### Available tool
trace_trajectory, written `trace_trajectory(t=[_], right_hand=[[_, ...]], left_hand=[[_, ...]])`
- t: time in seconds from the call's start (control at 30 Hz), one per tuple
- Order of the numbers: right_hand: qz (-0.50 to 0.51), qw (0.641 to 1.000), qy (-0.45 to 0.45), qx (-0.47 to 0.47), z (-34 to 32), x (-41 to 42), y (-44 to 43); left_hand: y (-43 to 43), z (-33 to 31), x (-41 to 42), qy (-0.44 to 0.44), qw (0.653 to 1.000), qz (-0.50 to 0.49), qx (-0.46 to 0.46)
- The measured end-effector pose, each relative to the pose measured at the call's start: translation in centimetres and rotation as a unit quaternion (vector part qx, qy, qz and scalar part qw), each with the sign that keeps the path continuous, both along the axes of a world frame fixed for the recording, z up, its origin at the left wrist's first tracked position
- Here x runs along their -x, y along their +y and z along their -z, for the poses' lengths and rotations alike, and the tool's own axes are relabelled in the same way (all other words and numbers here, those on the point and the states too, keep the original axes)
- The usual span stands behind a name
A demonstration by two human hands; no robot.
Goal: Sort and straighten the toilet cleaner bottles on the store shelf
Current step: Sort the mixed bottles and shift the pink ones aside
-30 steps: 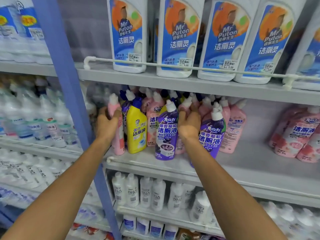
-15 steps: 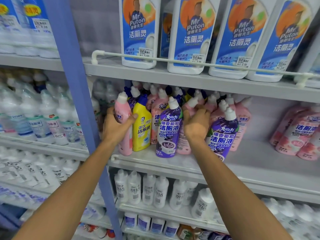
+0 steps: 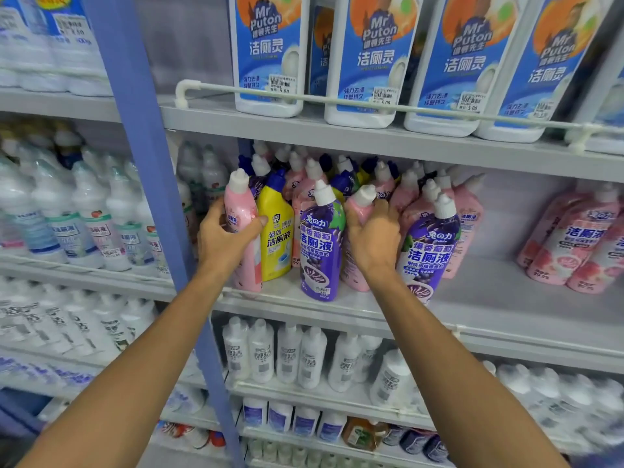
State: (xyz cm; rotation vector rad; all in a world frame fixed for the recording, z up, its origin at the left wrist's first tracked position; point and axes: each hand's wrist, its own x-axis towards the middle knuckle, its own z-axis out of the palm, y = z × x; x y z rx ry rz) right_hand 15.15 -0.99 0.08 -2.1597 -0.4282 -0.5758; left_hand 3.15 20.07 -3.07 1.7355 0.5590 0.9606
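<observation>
Since a second ago the left hand (image 3: 223,241) has slid down to grip the leftmost pink bottle (image 3: 238,201), frame centre on the middle shelf (image 3: 506,298). The right hand (image 3: 373,241) grips a second pink bottle (image 3: 363,201). Front row: two purple bottles (image 3: 320,251), one yellow bottle (image 3: 278,238).

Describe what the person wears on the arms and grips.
Nothing worn shows. The left arm and right arm are bare up to the frame's edge, with no sleeve or watch. The left grip and right grip have no glove; no ring or band shows.
</observation>
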Motion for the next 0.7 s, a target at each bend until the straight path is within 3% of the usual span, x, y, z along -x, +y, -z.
trace_trajectory(t=[0.37, 0.53, 0.7], right_hand=[[0.100, 0.992, -0.006, 0.079, -0.5, 0.8, -2.0], [-0.008, 0.987, 0.090, -0.132, 1.6, 1.9, -2.0], [-0.010, 0.980, 0.073, -0.186, 1.2, 2.2, -2.7]], left_hand=[[-0.6, 0.2, 0.1, 0.024, 0.999, 0.017, -0.016], [-1.0, 0.2, 0.2, 0.027, 0.998, 0.022, -0.055], [-0.4, -1.1, 0.8, -0.012, 0.998, 0.011, -0.066]])
